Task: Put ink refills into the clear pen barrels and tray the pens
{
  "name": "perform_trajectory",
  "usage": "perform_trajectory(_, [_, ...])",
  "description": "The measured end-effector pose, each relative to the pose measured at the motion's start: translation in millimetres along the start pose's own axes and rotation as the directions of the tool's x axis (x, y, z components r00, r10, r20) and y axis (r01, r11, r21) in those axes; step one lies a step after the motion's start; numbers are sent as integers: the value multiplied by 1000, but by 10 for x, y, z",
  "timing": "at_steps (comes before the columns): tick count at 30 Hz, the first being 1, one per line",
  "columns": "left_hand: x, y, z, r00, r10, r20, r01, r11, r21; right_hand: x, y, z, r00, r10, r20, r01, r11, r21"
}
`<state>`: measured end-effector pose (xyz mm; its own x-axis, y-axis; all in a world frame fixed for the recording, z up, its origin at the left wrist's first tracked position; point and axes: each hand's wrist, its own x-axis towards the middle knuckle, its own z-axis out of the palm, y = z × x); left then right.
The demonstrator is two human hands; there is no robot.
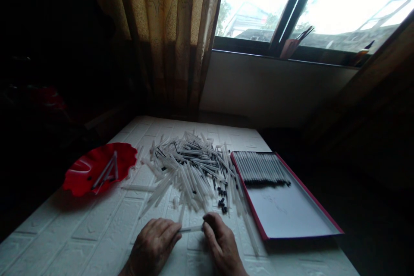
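Note:
Low over the near part of the table, my left hand [155, 240] and my right hand [220, 241] grip opposite ends of a slim pen [191, 229] with a translucent barrel. It lies nearly level between them, its ends hidden by my closed fingers. Just beyond is a loose pile of translucent pen barrels [190, 181], with dark refills [197, 155] mixed in. Several small black caps or plugs [221, 202] sit at the pile's right side. In the shallow red-edged box [284, 215], assembled-looking pens [261, 168] lie in a neat row with black ends toward me.
A red wavy-rimmed bowl [77, 181] at the left holds a few pen pieces. The table [93, 224] has a white brick-patterned surface. Behind it are a curtain [168, 30] and a window with a pink holder [289, 48] on its sill.

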<state>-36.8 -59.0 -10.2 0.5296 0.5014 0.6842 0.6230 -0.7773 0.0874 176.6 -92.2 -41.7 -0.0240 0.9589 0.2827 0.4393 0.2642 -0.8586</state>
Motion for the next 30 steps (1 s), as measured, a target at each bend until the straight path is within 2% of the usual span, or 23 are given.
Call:
perform_trajectory(2, [8,16,15,999,40,22,-40,999,-21,8,-23,-17,995,-81,57,84,995,-48])
perform_trajectory(4, [11,39,30,996,85,31,-84,996,-42,11,-36,-28,969,-167,179,195,969,-152])
perform_trajectory(6, [14,48,32,992,120,32,-118,991,-62,8,-32,-43,931,-190,313,279,921,-272])
perform_trajectory(8, [19,12,16,990,133,51,-129,989,-74,-7,-15,-80,910,-167,379,307,886,-348])
perform_trajectory(11, [33,-158,-20,990,102,98,-99,995,-32,-53,30,-172,930,-133,342,260,896,-359])
perform_trajectory(14, [58,-394,-1,990,26,141,-35,997,65,-118,108,-238,970,-76,233,142,948,-283])
perform_trajectory(17, [92,-564,108,973,-1,231,-23,995,100,-167,207,-230,994,-44,103,64,978,-199])
perform_trajectory(20, [132,-645,233,960,-14,281,-14,995,99,-182,276,-208,996,-38,77,50,985,-163])
perform_trajectory(25, [126,-639,258,958,-53,280,30,996,87,-178,287,-225,991,-89,97,100,989,-112])
perform_trajectory(30, [-54,-309,165,963,-81,257,76,997,32,-186,270,-200,990,-129,50,133,988,-76])
